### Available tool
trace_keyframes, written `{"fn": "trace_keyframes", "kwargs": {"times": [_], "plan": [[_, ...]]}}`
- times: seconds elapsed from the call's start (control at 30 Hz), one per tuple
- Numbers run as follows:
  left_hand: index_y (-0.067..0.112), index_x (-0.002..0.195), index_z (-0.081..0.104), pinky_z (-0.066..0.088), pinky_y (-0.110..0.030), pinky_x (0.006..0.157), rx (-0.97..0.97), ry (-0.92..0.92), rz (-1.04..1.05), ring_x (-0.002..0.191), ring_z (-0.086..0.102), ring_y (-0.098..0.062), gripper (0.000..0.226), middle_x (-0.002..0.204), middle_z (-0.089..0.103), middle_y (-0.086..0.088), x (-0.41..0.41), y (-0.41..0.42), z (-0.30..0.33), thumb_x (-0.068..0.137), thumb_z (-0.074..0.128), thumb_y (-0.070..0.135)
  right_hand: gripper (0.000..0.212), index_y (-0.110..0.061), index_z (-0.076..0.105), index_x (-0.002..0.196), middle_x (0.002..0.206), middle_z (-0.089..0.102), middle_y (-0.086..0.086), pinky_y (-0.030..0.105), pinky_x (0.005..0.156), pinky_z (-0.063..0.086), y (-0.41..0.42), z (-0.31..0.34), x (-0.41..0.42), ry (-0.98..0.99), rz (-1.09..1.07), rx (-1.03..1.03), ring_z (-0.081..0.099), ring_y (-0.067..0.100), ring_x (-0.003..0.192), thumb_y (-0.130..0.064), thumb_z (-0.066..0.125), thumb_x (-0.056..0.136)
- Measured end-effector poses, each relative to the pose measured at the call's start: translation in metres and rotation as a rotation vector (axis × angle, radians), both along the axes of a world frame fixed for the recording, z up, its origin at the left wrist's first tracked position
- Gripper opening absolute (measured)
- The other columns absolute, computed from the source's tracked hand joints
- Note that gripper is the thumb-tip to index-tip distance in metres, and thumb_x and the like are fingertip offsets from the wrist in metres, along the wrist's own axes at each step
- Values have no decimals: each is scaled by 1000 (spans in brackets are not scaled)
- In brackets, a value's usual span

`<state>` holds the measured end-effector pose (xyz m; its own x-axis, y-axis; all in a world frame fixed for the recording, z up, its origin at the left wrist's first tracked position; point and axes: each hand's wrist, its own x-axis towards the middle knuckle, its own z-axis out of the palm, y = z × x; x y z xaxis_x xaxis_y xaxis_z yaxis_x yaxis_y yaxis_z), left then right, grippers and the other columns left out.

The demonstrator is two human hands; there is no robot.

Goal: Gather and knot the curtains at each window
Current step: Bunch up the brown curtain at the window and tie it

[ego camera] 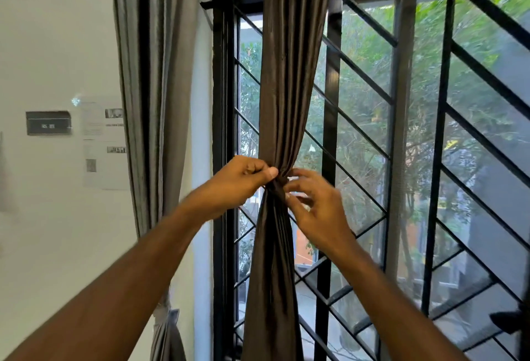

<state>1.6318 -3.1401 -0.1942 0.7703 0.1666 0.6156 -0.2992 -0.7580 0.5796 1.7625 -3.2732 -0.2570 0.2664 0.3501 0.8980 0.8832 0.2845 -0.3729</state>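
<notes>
Up close, two curtains, left hand [239, 181] pinching brown curtain [289, 88] knot, right hand [314, 206] fingers loose beside it, grey curtain [156, 88] apart

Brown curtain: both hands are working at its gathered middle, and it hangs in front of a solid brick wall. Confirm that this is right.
Not quite. The head view shows the brown curtain hanging in front of a window with a black metal grille, trees visible beyond, not a brick wall. The rest holds: the left hand pinches the gathered middle and the right hand has its fingers at it.
</notes>
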Motion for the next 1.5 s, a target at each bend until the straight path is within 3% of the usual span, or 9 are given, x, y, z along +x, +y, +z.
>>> {"fn": "trace_keyframes", "kwargs": {"times": [0.13,0.23,0.33,0.47,0.63,0.8,1.03,1.27,1.5], "plan": [[12,62,50,25,-20,46,31,102,0,42,29,-5,43,48,35,9,-1,-7,15,105,55,18,44,-7,70,85,127,64,-11,38,92,54,-6,2,-9,90,121,-88,59,10,126,-46,55,96],[8,66,56,22,-29,49,-24,114,-4,45,27,-13,40,53,33,-2,2,-9,13,103,58,23,30,-15,71,80,143,55,-3,16,99,42,-6,8,-17,8,-93,-183,48,7,136,-44,71,88],[-5,66,58,30,-31,55,53,37,48,50,35,-16,45,56,39,-10,9,-5,6,103,60,22,26,-17,66,66,136,55,-3,5,89,32,-11,13,-33,-32,-271,-72,50,12,126,-23,70,91],[-14,70,51,34,-35,55,87,-22,195,51,38,-23,52,57,37,-18,10,8,1,103,58,25,23,-14,55,63,94,60,-2,40,76,51,-22,22,-33,162,-85,256,61,20,87,-21,59,85],[-10,75,53,14,-40,55,-131,76,11,52,22,-19,50,64,30,-13,7,0,7,104,56,31,64,-10,58,66,65,65,12,49,67,58,-17,21,-37,238,-171,-215,69,27,60,-70,57,89],[11,68,49,12,-37,56,-238,118,-106,52,20,-16,42,59,25,-4,7,-9,10,105,52,30,49,-7,58,63,58,64,13,42,55,56,-8,32,-34,136,-201,-248,66,24,48,-41,64,98],[-7,116,58,33,-25,56,-400,-129,-278,60,42,-14,21,68,45,-7,10,-1,-20,104,49,8,47,-2,55,64,52,57,11,24,49,46,-10,26,-21,190,-46,-164,61,18,43,-27,57,104],[5,64,51,27,-28,52,-473,-442,10,49,32,-13,44,53,41,-2,34,-17,-13,105,52,19,50,-5,49,59,52,56,20,27,50,48,0,30,-15,183,-13,-116,57,24,42,-26,57,104],[19,51,33,21,-32,55,-657,-548,341,50,23,-17,58,49,27,4,75,-3,43,100,63,22,55,-10,35,57,52,38,19,49,52,44,15,14,-7,174,-76,-80,45,43,50,-28,55,105]]}}
